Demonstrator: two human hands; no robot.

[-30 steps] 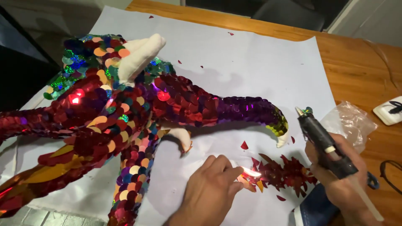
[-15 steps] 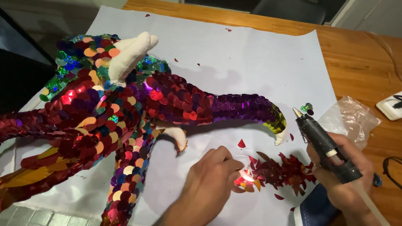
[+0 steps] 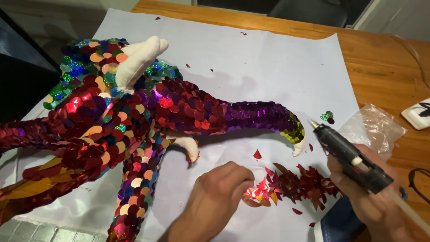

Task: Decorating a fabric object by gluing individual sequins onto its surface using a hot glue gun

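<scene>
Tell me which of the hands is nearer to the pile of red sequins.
Left. The left hand has its fingertips on the pile of red sequins; the right hand holds the glue gun just beside it.

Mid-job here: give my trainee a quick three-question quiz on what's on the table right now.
1. True or false: the right hand holds a black glue gun.
2. What do the left hand fingers touch? A) the red sequin pile B) the clear plastic bag C) the figure's white horn
3. What lies under the sequined figure on the wooden table?

Key: 1 true; 2 A; 3 a white paper sheet.
</scene>
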